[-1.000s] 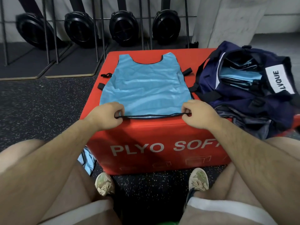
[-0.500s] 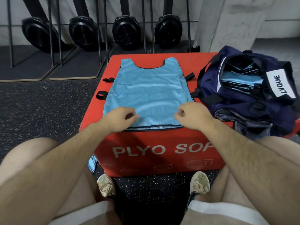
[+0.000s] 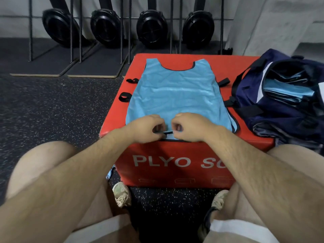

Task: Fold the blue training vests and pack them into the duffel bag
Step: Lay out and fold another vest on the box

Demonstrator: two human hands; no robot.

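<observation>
Both hands have moved inward along the hem: left hand (image 3: 149, 128) and right hand (image 3: 191, 127) sit nearly touching, each pinching the blue vest (image 3: 175, 92) at the plyo box (image 3: 175, 163) near edge. The vest lies flat on top; the duffel bag (image 3: 280, 116) rests at the right edge.

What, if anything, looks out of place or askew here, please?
A bit of blue cloth peeks out down by the red box's near left corner, apart from the vest on top and the bag.
</observation>
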